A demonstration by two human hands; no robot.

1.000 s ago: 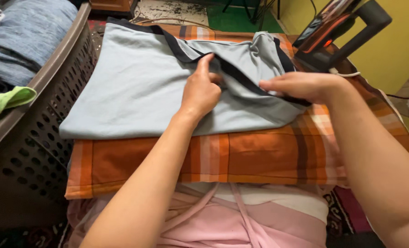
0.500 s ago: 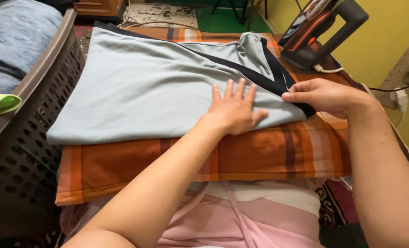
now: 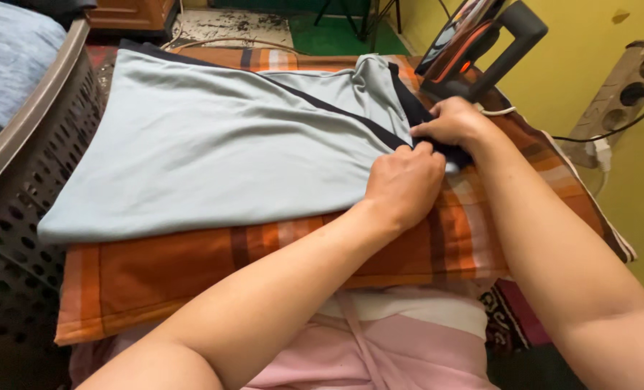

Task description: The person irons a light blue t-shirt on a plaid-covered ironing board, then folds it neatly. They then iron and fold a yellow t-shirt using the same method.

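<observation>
Nearest, 6 o'clock: pink garment (image 3: 408, 347) with a white band, on the person's lap below the forearms.
Pad: orange plaid cloth (image 3: 213, 267) covers the bench; it lies under everything else.
Left hand (image 3: 406, 186): centre, fingers curled down, grip pinched on the grey garment's dark edge.
Right hand (image 3: 455, 123): at 1 o'clock, just beyond and touching the left; grip closed on the same dark trim.
Grey garment (image 3: 213, 144): spread flat on the plaid cloth from 9 to 1 o'clock, bunched at its right end under both hands.
Handling: likely light, soft and limp; it should fold and slide easily; the stiffer black trim (image 3: 329, 108) looks the best hold.
Left side, 9 o'clock: dark perforated laundry basket (image 3: 33, 180).
Far, 1 o'clock: iron (image 3: 481, 50) standing on end; wall socket strip (image 3: 625, 79) at 2 o'clock.
</observation>
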